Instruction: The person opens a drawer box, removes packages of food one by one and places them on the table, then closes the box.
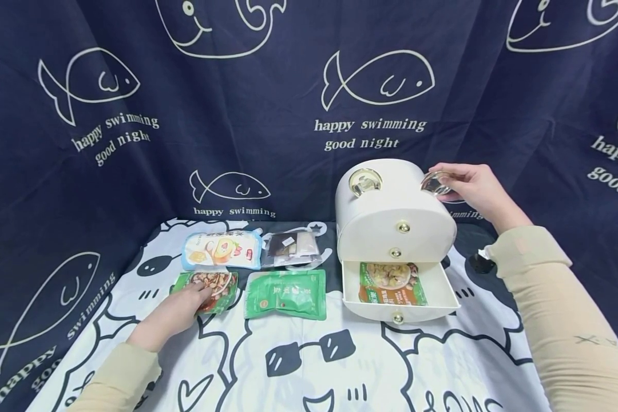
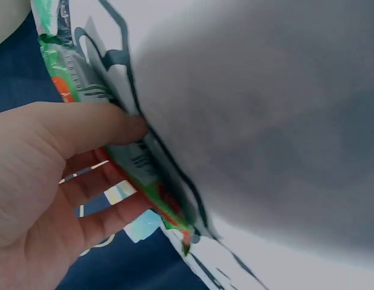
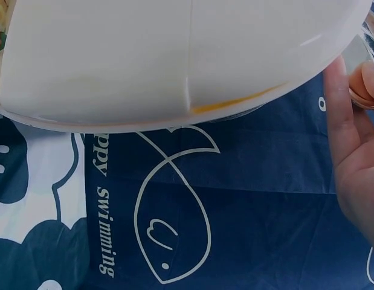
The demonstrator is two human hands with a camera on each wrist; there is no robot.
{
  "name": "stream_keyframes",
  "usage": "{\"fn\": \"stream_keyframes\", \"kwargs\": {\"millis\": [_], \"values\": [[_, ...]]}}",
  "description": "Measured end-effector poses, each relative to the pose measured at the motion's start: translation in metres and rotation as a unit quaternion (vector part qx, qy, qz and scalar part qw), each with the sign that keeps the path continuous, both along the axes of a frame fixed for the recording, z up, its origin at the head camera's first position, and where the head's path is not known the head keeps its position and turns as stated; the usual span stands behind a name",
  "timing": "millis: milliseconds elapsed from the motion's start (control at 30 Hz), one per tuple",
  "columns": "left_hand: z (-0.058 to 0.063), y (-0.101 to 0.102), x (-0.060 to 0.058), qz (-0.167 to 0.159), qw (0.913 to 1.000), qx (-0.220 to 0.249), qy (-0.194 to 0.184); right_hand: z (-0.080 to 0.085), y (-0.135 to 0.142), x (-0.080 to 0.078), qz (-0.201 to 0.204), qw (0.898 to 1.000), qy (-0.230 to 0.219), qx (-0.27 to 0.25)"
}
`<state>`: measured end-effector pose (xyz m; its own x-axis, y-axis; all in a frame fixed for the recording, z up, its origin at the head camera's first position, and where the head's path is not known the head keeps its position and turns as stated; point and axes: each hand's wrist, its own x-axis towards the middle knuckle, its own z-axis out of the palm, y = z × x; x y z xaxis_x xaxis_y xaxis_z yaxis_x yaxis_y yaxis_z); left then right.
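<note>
My left hand (image 1: pixel 172 315) grips a green-edged food pouch (image 1: pixel 222 289) with a picture of a dish on its front. In the left wrist view the thumb presses on the pouch's (image 2: pixel 84 78) printed face, the other fingers behind it. At the right, my right hand (image 1: pixel 471 186) pinches the shiny round ear (image 1: pixel 432 182) on top of a white, rounded drawer box (image 1: pixel 396 206). The box's lowest drawer (image 1: pixel 453 297) is pulled out, and an orange-and-green food pouch (image 1: pixel 391 283) lies inside.
Beside the held pouch lies a plain green packet (image 1: pixel 285 294). Behind them are a blue-and-white pouch (image 1: pixel 221 250) and a clear bag with dark and pale contents (image 1: pixel 290 249). A second shiny ear (image 1: pixel 365 181) tops the box; a dark fish-print curtain (image 1: pixel 268 114) hangs behind.
</note>
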<state>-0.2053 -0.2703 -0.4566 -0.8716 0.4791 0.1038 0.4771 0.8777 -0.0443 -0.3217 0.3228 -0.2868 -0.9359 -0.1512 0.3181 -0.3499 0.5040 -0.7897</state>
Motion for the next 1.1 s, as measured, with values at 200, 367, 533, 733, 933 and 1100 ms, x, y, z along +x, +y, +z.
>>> {"fn": "stream_keyframes", "kwargs": {"millis": [200,367,533,733,933,1100], "values": [[0.009,0.003,0.0,-0.005,0.9997,-0.007,-0.023,0.0,0.001,0.001,0.004,1.0,0.003,-0.005],[0.017,0.01,0.001,0.011,0.9981,-0.012,-0.06,0.0,0.002,0.0,0.008,1.0,0.001,-0.008],[0.024,0.019,0.001,-0.001,0.9983,-0.022,-0.054,0.0,0.002,0.0,0.015,1.0,0.001,-0.015],[0.041,0.032,0.0,-0.009,0.9967,-0.007,-0.08,0.0,0.001,0.0,0.021,1.0,0.006,-0.017],[0.059,0.047,-0.002,-0.017,0.9963,-0.006,-0.084,0.002,0.002,-0.003,0.021,1.0,0.007,-0.015],[0.072,0.061,-0.003,-0.035,0.9972,-0.001,-0.067,0.001,0.002,-0.004,0.019,1.0,0.003,-0.012]]}}
